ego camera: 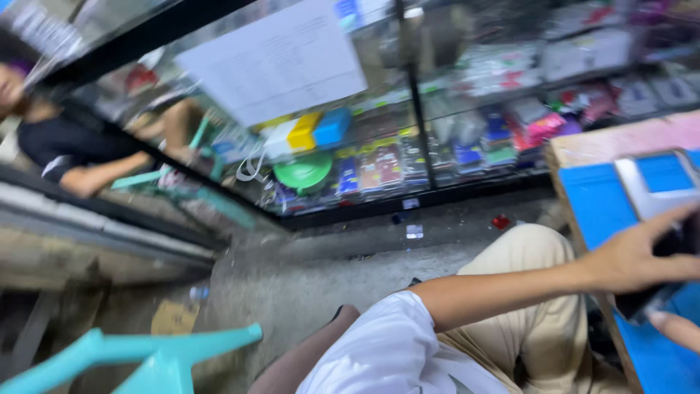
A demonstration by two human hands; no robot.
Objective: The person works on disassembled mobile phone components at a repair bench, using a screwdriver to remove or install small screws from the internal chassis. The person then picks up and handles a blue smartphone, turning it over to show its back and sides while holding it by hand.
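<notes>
My left hand [634, 259] has its grip closed around a dark phone [660, 292] over the blue table [594, 204]; right fingertip [674, 328] touches its lower edge, grip unclear. Step: handling phone. Next needs steadier hold.

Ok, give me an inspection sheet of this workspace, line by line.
Surface: blue table with wooden edge, at right.
Job's things: dark phone-like device, blurred.
Clutter: litter on concrete floor.
Hands: left hand lies over the device; right fingertip under it at the frame edge.
Cables: white loop inside the cabinet, maybe a cable.
Surroundings: glass cabinet of packaged goods, teal chair, seated person at left.
</notes>
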